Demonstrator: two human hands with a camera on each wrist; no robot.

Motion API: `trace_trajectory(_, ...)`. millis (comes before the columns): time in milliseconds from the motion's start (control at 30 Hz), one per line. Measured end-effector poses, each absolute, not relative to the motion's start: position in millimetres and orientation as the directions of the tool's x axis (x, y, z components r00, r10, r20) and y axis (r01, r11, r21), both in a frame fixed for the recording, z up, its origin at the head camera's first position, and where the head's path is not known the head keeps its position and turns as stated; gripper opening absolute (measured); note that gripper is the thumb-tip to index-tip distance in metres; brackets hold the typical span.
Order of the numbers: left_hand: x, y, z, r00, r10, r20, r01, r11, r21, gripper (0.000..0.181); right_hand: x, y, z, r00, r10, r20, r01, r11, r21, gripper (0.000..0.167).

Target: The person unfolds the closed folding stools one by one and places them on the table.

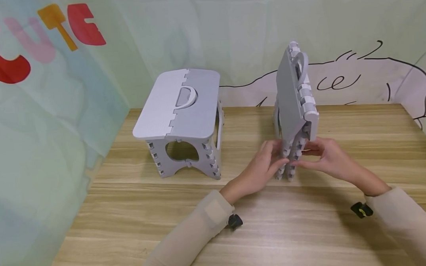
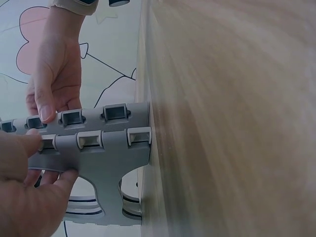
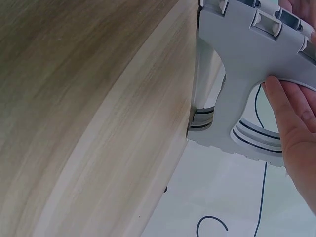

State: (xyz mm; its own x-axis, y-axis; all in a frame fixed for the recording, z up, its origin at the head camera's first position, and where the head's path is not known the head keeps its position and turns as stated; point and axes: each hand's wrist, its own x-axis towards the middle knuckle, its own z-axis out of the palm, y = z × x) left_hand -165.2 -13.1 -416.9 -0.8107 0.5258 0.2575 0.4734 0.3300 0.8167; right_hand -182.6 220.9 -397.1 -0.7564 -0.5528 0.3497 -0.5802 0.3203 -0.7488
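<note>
A grey and white folding stool [image 1: 290,94] stands on its legs, nearly folded flat, its top halves raised together with the carry handle [image 1: 302,67] at the upper edge. My left hand [image 1: 259,168] grips the left leg panel [image 2: 103,160], thumb on the hinged edge and fingers through the cutout. On the other side, my right hand [image 1: 330,159] holds the right leg panel [image 3: 247,59], its fingers reaching into the opening. The two panels lie close together with a narrow gap. Left of them, a second folding stool [image 1: 154,103] stands fully unfolded, its top flat.
Both stools stand on a wood-grain table [image 1: 138,223]. Behind it hangs a pale printed cloth [image 1: 237,36] with black line drawings. Coloured letters [image 1: 81,25] are on the left-hand cloth.
</note>
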Motion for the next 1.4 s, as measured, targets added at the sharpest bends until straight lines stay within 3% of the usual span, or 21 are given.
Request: trace_trajectory(1400,-166,-11,-416,-0.808,0.536,0.247,0.469,0.329,0.82,0.049,-177,243,-393,-0.804,-0.512,0.303,-0.548,0.436,-0.714,0.047)
